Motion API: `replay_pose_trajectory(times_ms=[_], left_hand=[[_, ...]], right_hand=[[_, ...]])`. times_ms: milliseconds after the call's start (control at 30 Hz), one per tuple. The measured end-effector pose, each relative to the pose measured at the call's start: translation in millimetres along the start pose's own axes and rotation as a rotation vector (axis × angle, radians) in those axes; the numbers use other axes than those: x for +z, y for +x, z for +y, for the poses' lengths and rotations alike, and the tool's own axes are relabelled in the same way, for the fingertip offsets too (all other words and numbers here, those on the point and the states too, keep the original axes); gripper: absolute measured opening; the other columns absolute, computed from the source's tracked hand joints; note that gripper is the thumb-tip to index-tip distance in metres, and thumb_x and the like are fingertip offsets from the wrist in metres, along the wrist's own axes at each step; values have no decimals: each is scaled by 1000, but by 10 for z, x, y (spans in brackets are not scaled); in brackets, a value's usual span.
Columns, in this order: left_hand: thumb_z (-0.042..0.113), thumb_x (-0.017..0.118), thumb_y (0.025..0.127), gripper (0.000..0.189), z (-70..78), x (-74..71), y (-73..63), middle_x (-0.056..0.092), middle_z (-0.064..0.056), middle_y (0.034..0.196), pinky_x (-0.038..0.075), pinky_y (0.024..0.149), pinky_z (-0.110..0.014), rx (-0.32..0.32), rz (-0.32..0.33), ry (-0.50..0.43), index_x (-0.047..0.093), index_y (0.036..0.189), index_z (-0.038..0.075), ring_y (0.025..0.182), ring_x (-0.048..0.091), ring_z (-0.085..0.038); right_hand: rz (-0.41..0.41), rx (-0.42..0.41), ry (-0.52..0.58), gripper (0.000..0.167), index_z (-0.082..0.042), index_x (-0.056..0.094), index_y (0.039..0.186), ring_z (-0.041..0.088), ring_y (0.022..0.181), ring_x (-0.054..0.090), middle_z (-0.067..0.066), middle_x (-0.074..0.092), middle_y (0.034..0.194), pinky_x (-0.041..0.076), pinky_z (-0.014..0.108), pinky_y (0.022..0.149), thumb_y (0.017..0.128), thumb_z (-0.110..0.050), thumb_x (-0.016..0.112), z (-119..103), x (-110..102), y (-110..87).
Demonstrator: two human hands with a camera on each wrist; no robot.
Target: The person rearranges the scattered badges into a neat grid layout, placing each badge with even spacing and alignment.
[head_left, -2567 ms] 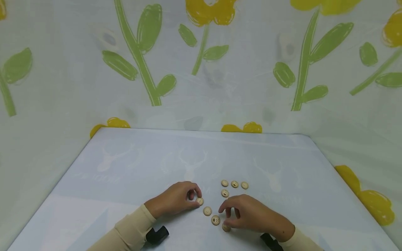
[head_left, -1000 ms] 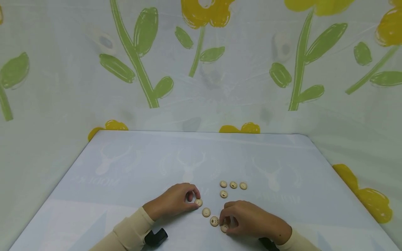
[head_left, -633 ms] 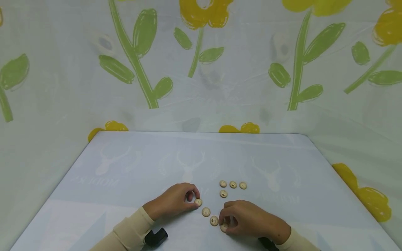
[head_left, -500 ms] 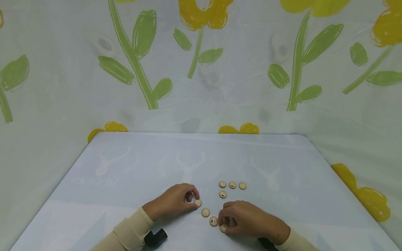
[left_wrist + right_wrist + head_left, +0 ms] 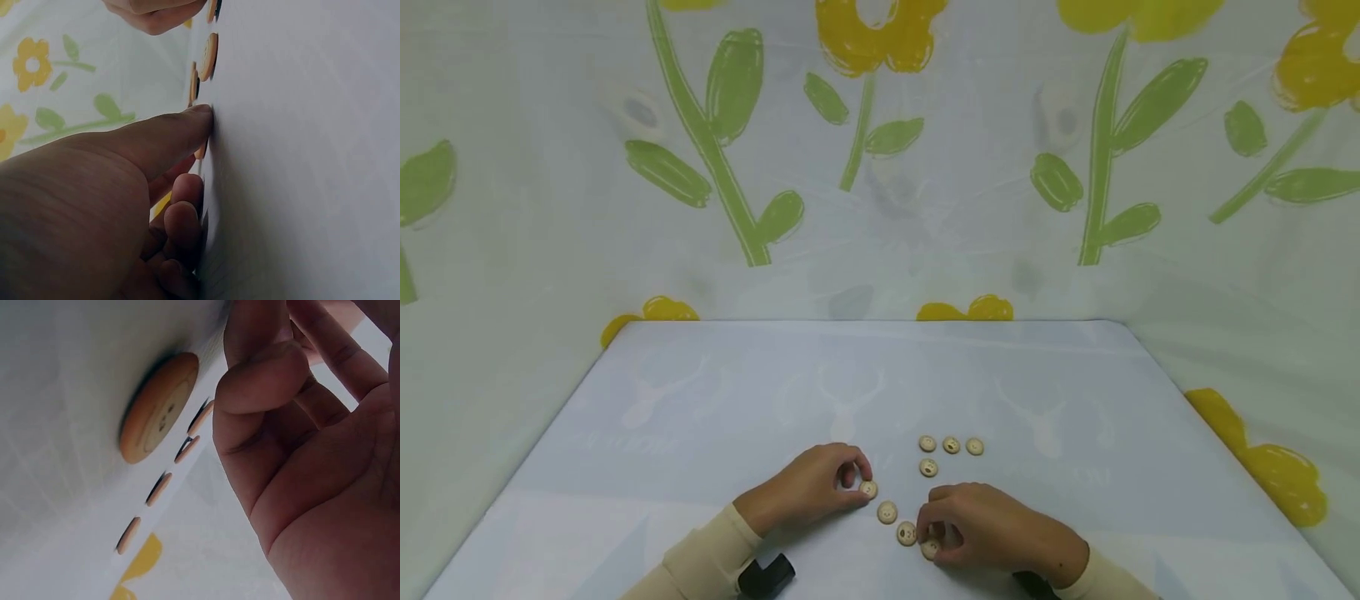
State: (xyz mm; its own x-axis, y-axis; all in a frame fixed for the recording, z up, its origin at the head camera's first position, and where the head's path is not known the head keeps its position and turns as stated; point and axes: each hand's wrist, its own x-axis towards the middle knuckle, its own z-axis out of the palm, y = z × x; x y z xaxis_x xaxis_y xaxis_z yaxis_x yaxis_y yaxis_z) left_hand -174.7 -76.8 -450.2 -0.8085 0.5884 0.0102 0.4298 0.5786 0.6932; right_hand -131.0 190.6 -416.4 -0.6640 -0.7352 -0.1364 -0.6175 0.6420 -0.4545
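Observation:
Several round wooden buttons lie flat on the pale table (image 5: 760, 383). My left hand (image 5: 812, 486) pinches a button (image 5: 868, 490) at the upper left end of a slanting row, thumb and index finger at its edges; the thumb (image 5: 181, 128) hides most of it in the left wrist view. Down that row come a second button (image 5: 887, 512) and a third button (image 5: 906, 533). At the lower right end my right hand (image 5: 992, 529) has curled thumb and index finger about another button (image 5: 930, 549). The right wrist view has a large button (image 5: 161, 409) close beside the curled fingers.
Beyond the right hand are three buttons in a line, left (image 5: 927, 443), middle (image 5: 951, 445) and right (image 5: 974, 446), with one button (image 5: 928, 468) below the left one. A flower-printed cloth (image 5: 970, 225) surrounds the table. Black wrist-worn devices (image 5: 766, 577) sit under the wrists.
My right thumb and index finger have come down and closed about the lower right button since the oldest frame. The left hand keeps its pinch, and the whole view has shifted slightly.

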Motion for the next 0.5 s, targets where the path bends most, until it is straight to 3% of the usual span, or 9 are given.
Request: replay_pose_trajectory(times_ms=[300,500], left_hand=[[25,80,85,19,-10,16,0,54,9,79,41,60,-20,6,-4,-32,66,97,20,65,45,0],[26,80,85,19,-9,24,-7,55,9,79,41,60,-20,8,4,-34,66,97,21,65,45,0]], right_hand=[[26,14,13,11,-27,71,92,-6,64,47,-19,54,80,40,13,60,84,-22,78,-10,-25,-13],[61,36,41,13,-27,71,95,-6,61,46,-16,55,90,42,13,57,86,-23,78,25,-59,-29]])
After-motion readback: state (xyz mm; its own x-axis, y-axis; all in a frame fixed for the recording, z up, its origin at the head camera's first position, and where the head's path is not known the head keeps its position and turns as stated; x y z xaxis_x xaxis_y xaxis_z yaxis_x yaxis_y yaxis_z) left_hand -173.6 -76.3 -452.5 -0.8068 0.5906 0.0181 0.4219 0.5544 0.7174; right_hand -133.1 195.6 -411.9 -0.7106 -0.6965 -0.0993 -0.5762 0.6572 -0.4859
